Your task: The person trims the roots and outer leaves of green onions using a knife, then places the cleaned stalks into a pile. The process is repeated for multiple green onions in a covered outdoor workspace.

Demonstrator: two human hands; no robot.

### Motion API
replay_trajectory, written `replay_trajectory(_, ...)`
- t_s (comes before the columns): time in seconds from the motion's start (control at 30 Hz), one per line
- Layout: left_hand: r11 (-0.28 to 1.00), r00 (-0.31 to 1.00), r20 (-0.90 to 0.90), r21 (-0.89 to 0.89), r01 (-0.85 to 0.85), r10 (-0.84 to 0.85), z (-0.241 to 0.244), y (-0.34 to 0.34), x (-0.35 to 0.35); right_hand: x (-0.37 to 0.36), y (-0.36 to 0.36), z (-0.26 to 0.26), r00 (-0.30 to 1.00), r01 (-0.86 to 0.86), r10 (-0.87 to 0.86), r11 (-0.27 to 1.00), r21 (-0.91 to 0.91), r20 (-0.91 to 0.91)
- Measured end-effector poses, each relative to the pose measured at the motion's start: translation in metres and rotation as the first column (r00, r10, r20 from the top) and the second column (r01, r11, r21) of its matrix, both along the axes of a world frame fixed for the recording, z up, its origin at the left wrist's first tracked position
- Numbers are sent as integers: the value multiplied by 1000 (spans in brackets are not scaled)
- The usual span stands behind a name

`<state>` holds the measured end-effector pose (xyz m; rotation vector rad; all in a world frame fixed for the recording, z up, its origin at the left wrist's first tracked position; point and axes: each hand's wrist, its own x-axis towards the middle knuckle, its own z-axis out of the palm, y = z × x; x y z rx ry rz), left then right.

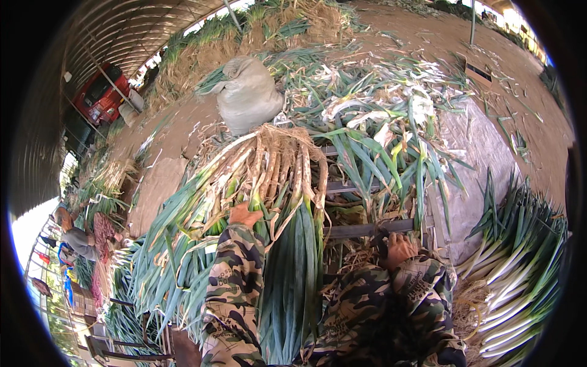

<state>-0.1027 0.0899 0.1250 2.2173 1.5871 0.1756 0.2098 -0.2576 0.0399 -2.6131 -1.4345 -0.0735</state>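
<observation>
A thick heap of unpeeled green onions (268, 169) lies before me, with brown, dry-skinned stems, matted roots at the far end and long green leaves hanging toward me. My left hand (245, 214) grips stalks in this heap, its thumb out to the right and its other fingers partly hidden. Over to the right, my right hand (401, 250) has curled fingers beside a dark object (380, 238) at the edge of a metal frame (371, 228). Whether that hand holds the dark object I cannot tell. Camouflage sleeves cover both forearms.
Trimmed green onions with white stems (509, 293) lie at the right. Beyond the frame are a pile of stripped leaves (367, 101) and a stuffed pale sack (250, 98). At the left are another person (80, 241) and a red vehicle (101, 94).
</observation>
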Motion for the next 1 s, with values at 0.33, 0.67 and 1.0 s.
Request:
replay_trajectory(0.33, 983, 983, 8, -13, -183, 183, 36, -23, 20, -6, 3, -36, 997, -57, 58, 998, -36, 55)
replay_trajectory(0.67, 984, 936, 324, -58, 166, -139, 41, -181, 29, -3, 6, -40, 993, -26, 12, 993, 116, 121)
replay_trajectory(1.0, 971, 964, 113, 47, 236, -240, -14, -184, 141, 8, -7, 91, 884, 10, -11, 1000, -4, -468)
